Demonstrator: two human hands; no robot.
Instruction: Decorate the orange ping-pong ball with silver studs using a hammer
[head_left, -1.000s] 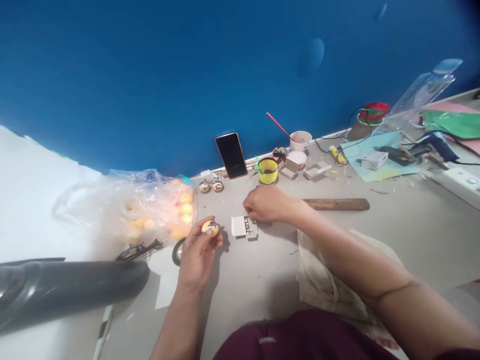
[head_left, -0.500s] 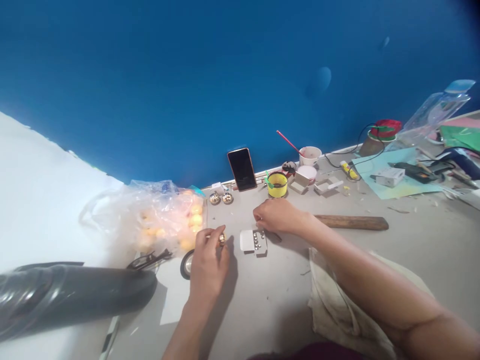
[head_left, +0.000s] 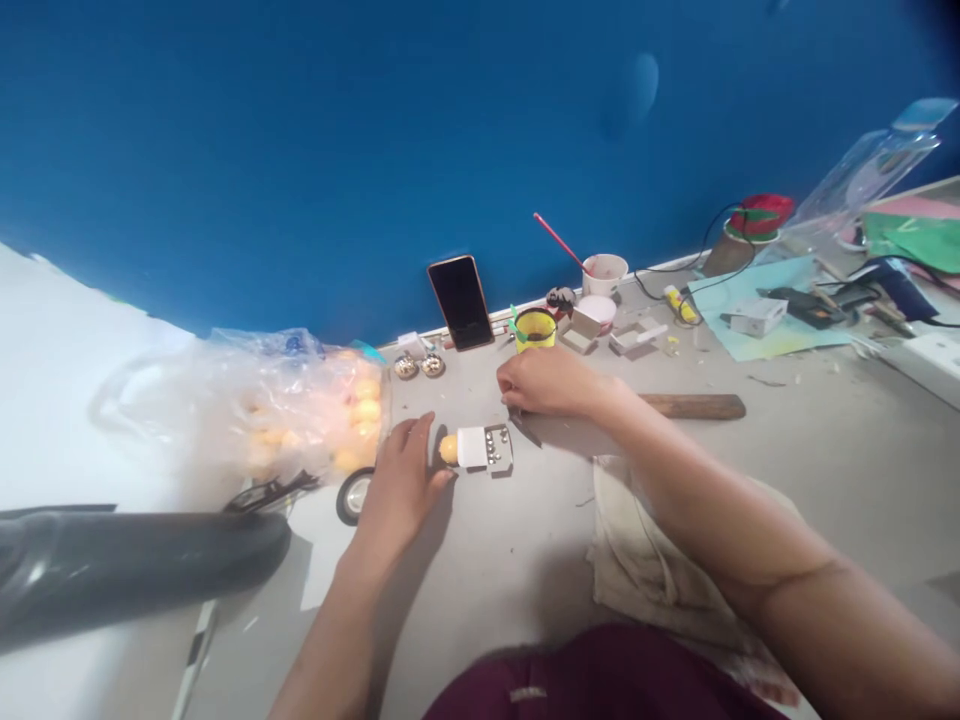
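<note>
My left hand [head_left: 401, 470] is open, its fingers apart and thumb stretched out. Just right of its fingers sits a small orange-yellow ball [head_left: 448, 449], against the end of a little white box [head_left: 472, 448]. The box is slid partly open, with several shiny round beads [head_left: 495, 447] in its tray. Up and to the right, my right hand [head_left: 544, 382] is closed with the fingertips pinched; what they hold, if anything, is hidden. Below those fingers shows a dark, narrow, pointed shape [head_left: 525, 428]. Behind that hand stands a yellow round container [head_left: 535, 328].
Two shiny studded balls [head_left: 418, 366] lie near a phone [head_left: 460, 302] leaning on the wall. A clear bag of yellow balls [head_left: 300, 410] is at left, above a dark cylinder [head_left: 150, 570]. A wooden stick [head_left: 697, 406] and a cloth [head_left: 637, 550] lie right.
My left hand has let go of the ball, which now sits by the white box, and its fingers have spread. My right hand remains pinched. The whole view has shifted somewhat.
</note>
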